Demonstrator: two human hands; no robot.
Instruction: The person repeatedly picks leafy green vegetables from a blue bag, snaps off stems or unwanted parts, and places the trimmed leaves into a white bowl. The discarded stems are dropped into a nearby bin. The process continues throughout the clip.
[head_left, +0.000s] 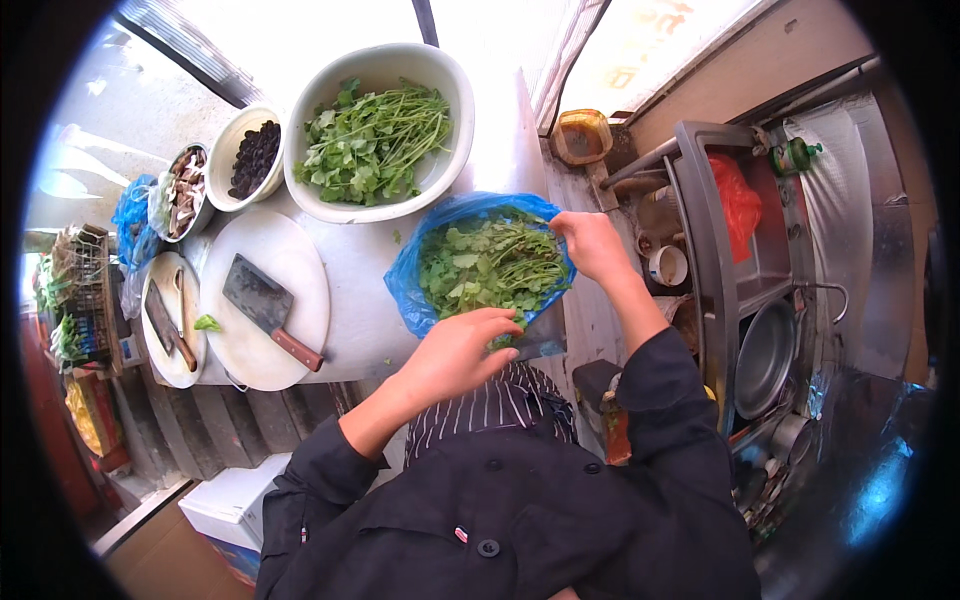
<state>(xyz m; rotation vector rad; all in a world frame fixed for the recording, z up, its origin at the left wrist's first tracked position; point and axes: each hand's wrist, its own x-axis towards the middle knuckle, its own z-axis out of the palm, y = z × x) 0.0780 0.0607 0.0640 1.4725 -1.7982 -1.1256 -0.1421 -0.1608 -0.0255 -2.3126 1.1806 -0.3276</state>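
Note:
A blue plastic bag (405, 296) full of leafy green cilantro (491, 259) lies at the edge of the metal table, its mouth spread wide. My right hand (592, 244) pinches the bag's rim at the upper right. My left hand (457, 352) is at the near edge of the bag, fingers apart over the lowest leaves; whether its fingertips touch them is unclear. Behind the bag stands a large white basin (457, 161) with more cilantro (367, 146) in it, the stems pointing mostly right.
To the left, a cleaver (259, 292) rests on a round white cutting board (262, 367); a second knife (166, 322) lies on a smaller board (161, 360). Bowls of black fungus (256, 157) and sliced mushrooms (187, 191) stand behind. At right are a steel sink (765, 277) and a sauce container (581, 139).

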